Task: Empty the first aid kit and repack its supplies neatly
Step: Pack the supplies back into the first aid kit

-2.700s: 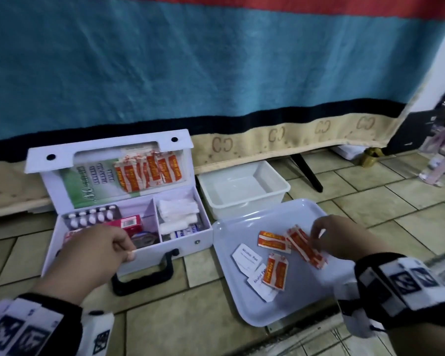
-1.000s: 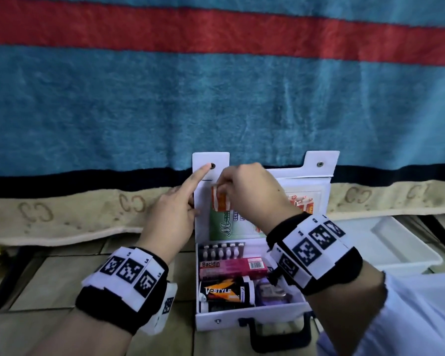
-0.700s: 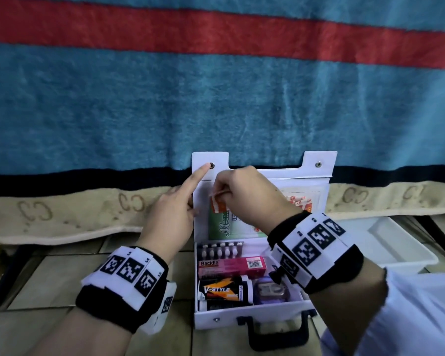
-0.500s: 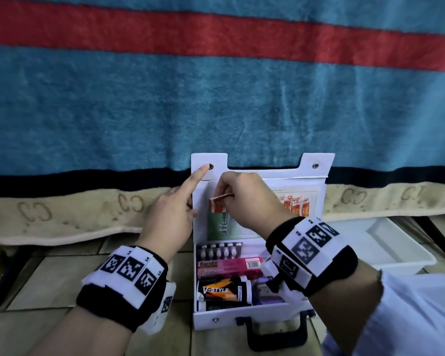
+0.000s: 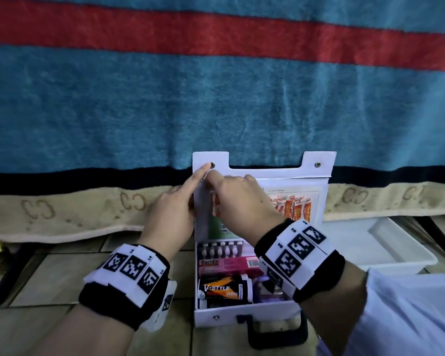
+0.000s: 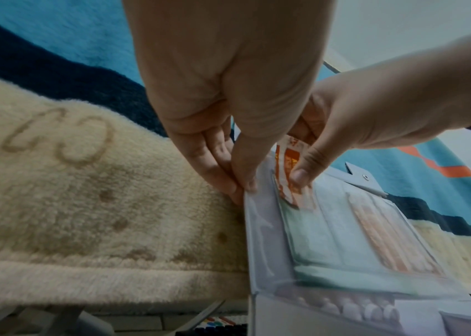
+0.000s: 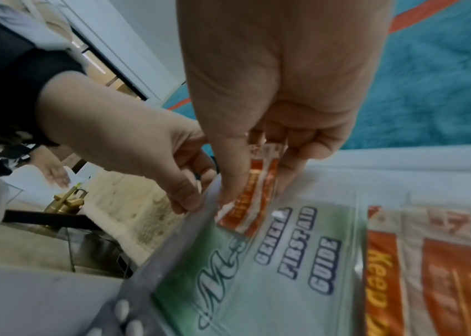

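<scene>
The white first aid kit point(image 5: 244, 310) stands open on the floor with its lid point(image 5: 316, 160) upright against the blanket. My left hand point(image 5: 188, 201) pinches the lid's left edge point(image 6: 250, 227), thumb in front and index finger stretched up beside the snap. My right hand point(image 5: 216, 186) pinches an orange plaster packet point(image 5: 215, 205) at the mouth of the lid's clear pocket. In the right wrist view the orange plaster packet point(image 7: 252, 195) lies over the green first aid guide point(image 7: 271, 261). More orange packets point(image 5: 296, 209) sit in the pocket's right side.
The kit's box holds a blister strip point(image 5: 220, 249), a pink Bacidin box point(image 5: 229, 264) and a black V-STYLE bottle point(image 5: 224, 289). A white tub point(image 5: 380, 242) stands to the right on the tiled floor. A striped blanket point(image 5: 139, 111) hangs behind. The black handle point(image 5: 275, 337) points toward me.
2.7 s ago my right hand was at the tray's packets and my left on the box. Both are now at the lid. Over the last second the packet has shifted only slightly.
</scene>
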